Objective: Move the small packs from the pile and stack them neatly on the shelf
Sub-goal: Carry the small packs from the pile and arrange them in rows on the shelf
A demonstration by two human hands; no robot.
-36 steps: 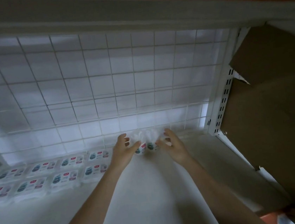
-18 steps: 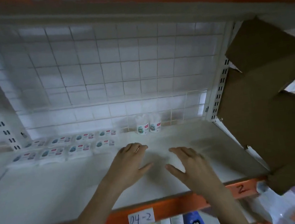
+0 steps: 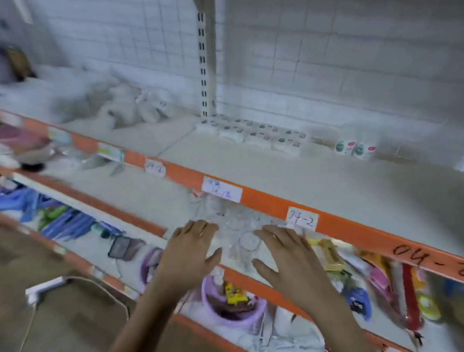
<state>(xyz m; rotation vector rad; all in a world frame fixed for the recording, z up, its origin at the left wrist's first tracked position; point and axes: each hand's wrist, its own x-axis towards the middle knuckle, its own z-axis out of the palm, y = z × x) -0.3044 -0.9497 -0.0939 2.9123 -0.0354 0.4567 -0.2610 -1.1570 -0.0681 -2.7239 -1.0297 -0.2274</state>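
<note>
Both hands hung free with fingers spread and holding nothing, the left hand (image 3: pixel 189 256) and right hand (image 3: pixel 287 252) just below the shelf's orange edge (image 3: pixel 259 198). Above that edge, flat small packs (image 3: pixel 261 136) lay in rows by the back grid, two upright packs (image 3: pixel 355 148) to their right, and the blurred pile (image 3: pixel 133 106) to their left.

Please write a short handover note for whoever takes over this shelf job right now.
Left hand and right hand are both open and empty, in front of the orange shelf edge.
Done: flat packs lie in rows at the back of the shelf; two upright packs stand to their right.
Left: the blurred white pile in the bay to the left waits to be moved.
</note>
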